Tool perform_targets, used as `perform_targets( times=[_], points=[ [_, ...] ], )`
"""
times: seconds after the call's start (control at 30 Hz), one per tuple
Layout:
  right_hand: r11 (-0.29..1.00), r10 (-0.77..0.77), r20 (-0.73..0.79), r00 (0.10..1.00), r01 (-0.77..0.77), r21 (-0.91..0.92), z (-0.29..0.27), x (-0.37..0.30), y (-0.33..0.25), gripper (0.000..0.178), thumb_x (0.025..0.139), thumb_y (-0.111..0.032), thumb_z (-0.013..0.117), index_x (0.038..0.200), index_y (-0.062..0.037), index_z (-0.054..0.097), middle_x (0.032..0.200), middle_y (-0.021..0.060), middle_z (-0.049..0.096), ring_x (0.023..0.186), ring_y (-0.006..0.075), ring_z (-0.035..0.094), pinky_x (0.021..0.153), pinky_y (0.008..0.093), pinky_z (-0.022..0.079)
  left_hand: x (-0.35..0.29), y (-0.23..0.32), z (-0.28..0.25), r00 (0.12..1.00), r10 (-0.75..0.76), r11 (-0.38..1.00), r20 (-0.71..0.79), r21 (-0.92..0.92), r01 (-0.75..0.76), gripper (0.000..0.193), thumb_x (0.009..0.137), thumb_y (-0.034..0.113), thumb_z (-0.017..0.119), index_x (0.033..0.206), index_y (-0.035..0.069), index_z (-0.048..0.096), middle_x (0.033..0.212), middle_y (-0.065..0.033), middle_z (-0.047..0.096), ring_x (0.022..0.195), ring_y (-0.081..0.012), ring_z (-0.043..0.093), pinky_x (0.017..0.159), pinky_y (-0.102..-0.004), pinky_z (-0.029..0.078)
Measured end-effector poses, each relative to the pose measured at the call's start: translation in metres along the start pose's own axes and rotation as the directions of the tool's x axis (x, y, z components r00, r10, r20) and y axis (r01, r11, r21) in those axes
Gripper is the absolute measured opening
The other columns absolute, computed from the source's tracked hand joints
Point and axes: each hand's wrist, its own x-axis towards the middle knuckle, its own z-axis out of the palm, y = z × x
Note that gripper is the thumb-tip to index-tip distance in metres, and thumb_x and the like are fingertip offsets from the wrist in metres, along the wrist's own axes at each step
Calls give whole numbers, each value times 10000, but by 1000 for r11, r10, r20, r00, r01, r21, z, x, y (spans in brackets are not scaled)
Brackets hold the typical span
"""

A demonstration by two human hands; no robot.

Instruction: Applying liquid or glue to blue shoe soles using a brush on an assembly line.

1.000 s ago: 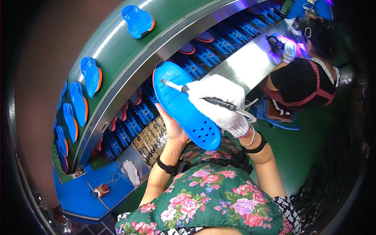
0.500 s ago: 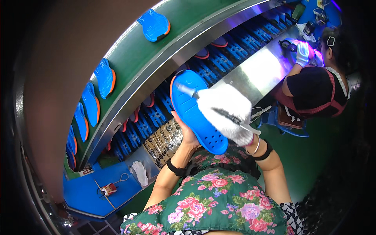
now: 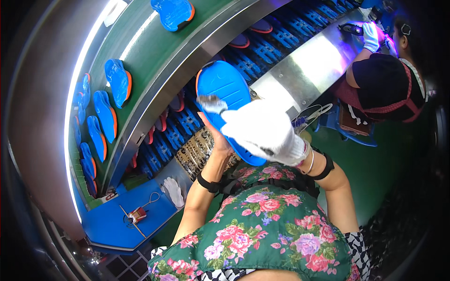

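My bare left hand (image 3: 218, 139) holds a blue shoe sole (image 3: 224, 92) with an orange edge from underneath, tilted up in front of my chest. My right hand (image 3: 262, 131), in a white glove, lies over the sole's lower half and grips a brush whose dark bristled tip (image 3: 209, 100) touches the sole's middle. The brush handle is mostly hidden under the glove.
A green conveyor belt (image 3: 150, 56) carries several blue soles (image 3: 118, 80) past on the left. Below it, blue racks (image 3: 185, 122) hold more soles. A spare white glove (image 3: 174, 191) lies on a blue table (image 3: 117, 222). Another person (image 3: 382, 79) works at a steel bench (image 3: 309, 61) on the right.
The brush has swept across the sole and my gloved hand now covers more of it. The soles on the belt have shifted along.
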Motion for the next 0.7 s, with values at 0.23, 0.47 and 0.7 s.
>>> perform_targets(
  times=[0.23, 0.47, 0.7],
  points=[
    [960, 213, -110, 971, -187, 208, -8, -14, 6, 294, 752, -14, 792, 1038, -78, 788, 1032, 114, 771, 925, 271, 735, 778, 376, 592, -5, 3, 18, 994, 105, 993, 0, 53, -105, 1060, 864, 905, 296, 1578, 121, 293, 1505, -101, 470, 1342, -275, 491, 1135, -478, 407],
    [961, 111, -42, 993, -96, 259, -11, -12, -6, 237, 730, -23, 812, 964, -60, 789, 989, 119, 774, 887, 268, 732, 787, 374, 585, 3, 18, -10, 967, 11, 1000, 255, -12, -8, 1095, 832, 930, 311, 1519, 79, 374, 1398, -162, 565, 1221, -317, 595, 1057, -493, 491],
    [992, 0, -34, 999, 4, 129, -5, -25, -6, 166, 771, -35, 779, 935, -63, 786, 994, 128, 778, 867, 240, 737, 775, 364, 584, 3, 22, 28, 966, -47, 999, 255, 28, 41, 1267, 691, 1041, 257, 1328, -23, 517, 1067, -206, 681, 918, -341, 697, 815, -469, 589]
  ],
)
